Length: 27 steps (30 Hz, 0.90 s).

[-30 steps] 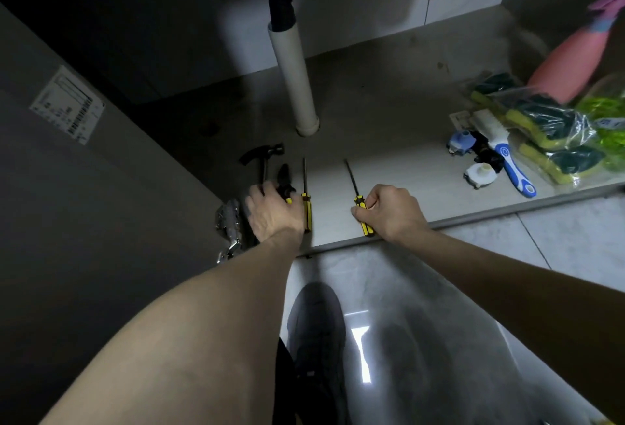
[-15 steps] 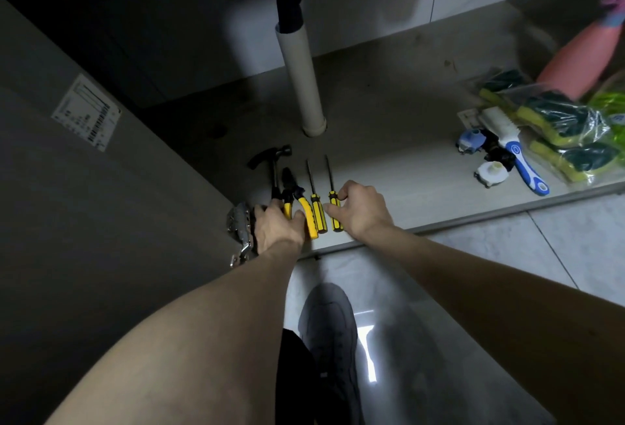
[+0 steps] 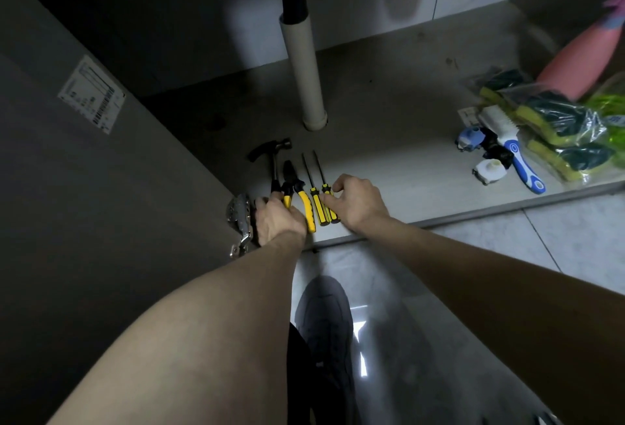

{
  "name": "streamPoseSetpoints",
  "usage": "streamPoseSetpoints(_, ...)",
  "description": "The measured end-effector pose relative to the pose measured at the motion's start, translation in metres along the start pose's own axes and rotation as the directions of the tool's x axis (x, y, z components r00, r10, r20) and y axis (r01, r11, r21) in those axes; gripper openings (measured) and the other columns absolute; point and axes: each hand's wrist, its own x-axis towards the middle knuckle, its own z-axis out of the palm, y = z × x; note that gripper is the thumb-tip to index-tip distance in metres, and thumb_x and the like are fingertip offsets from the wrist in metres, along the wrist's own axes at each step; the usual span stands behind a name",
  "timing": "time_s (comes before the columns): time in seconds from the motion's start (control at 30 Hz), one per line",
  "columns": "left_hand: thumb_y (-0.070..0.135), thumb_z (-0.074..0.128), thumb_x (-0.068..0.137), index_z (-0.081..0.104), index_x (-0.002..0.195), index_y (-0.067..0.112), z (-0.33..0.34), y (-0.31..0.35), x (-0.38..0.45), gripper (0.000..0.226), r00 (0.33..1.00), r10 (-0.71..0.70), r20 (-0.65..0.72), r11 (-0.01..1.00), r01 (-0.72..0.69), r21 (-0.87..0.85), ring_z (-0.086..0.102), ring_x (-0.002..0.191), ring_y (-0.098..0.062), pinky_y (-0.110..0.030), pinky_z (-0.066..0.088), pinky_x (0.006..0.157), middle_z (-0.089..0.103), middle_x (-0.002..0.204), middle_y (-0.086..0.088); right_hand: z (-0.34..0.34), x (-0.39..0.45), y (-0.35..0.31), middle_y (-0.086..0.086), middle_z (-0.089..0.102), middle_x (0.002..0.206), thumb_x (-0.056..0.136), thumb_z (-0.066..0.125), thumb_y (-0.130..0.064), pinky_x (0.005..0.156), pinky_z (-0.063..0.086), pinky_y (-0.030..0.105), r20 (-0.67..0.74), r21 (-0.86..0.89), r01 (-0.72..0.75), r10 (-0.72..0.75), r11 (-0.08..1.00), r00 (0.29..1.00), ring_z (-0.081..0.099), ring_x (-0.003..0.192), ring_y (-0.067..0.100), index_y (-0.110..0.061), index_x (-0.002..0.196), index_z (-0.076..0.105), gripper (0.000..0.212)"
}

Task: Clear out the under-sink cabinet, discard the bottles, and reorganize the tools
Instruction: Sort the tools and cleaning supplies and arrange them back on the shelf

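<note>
Four black-and-yellow tools, a hammer (image 3: 273, 157), pliers (image 3: 297, 193) and two screwdrivers (image 3: 316, 196), lie side by side in front of the drainpipe (image 3: 304, 76), the left hand (image 3: 275, 221) curled over the hammer's and pliers' handles, the right hand (image 3: 356, 203) pinching the rightmost screwdriver's handle.

- I see a hammer (image 3: 274, 161) flat on the cabinet floor (image 3: 389, 161), head pointing away, leftmost.
- Yellow-handled pliers (image 3: 297, 194) lie just beside it.
- Two yellow-and-black screwdrivers (image 3: 319, 201) lie parallel, side by side, tips pointing away.
</note>
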Motion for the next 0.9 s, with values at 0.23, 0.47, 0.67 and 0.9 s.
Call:
streamPoseSetpoints(0.23, 0.017, 0.054, 0.091, 0.054, 0.13, 0.011, -0.001, 0.023, -0.041, 0.039, 0.992, 0.062, -0.11, 0.997, -0.067, -0.036, 0.038, 0.13, -0.03, -0.041, 0.037, 0.103, 0.045, 0.135, -0.012, -0.032, -0.057, 0.033, 0.002, 0.073, 0.093, 0.092, 0.055, -0.039, 0.082, 0.051, 0.032, -0.023, 0.074, -0.062, 0.064, 0.995, 0.998, 0.065, 0.095, 0.029, -0.023, 0.092, 0.067, 0.02)
streamPoseSetpoints(0.47, 0.022, 0.054, 0.091, 0.062, 0.108, 0.019, 0.044, 0.015, -0.155, 0.02, 0.956, 0.266, 0.126, 0.951, -0.239, -0.195, 0.059, 0.106, -0.03, -0.035, 0.046, 0.085, 0.065, 0.109, -0.008, -0.085, -0.193, 0.142, 0.006, 0.072, 0.082, 0.097, 0.054, -0.028, 0.076, 0.053, 0.035, 0.078, -0.045, -0.169, 0.172, 0.985, 0.982, 0.068, 0.084, 0.029, -0.019, 0.078, 0.065, 0.023)
streamPoseSetpoints(0.67, 0.033, 0.052, 0.089, 0.06, 0.087, 0.02, 0.081, -0.027, -0.273, 0.015, 0.834, 0.262, 0.485, 0.96, -0.277, -0.042, 0.062, 0.091, -0.029, -0.032, 0.047, 0.073, 0.067, 0.094, -0.002, -0.087, -0.299, 0.211, 0.015, 0.071, 0.102, 0.095, 0.05, -0.023, 0.081, 0.048, 0.034, 0.149, -0.187, -0.355, 0.384, 0.916, 0.911, 0.065, 0.099, 0.033, -0.015, 0.087, 0.065, 0.019)
streamPoseSetpoints(0.9, 0.043, 0.052, 0.086, 0.065, 0.085, 0.023, 0.107, -0.065, -0.368, 0.024, 0.692, 0.093, 0.715, 0.965, -0.24, 0.107, 0.063, 0.092, -0.023, -0.028, 0.047, 0.075, 0.067, 0.099, 0.002, -0.054, -0.393, 0.247, 0.01, 0.066, 0.093, 0.094, 0.051, -0.016, 0.075, 0.043, 0.03, 0.183, -0.241, -0.438, 0.483, 0.866, 0.856, 0.067, 0.103, 0.031, -0.01, 0.093, 0.067, 0.017)
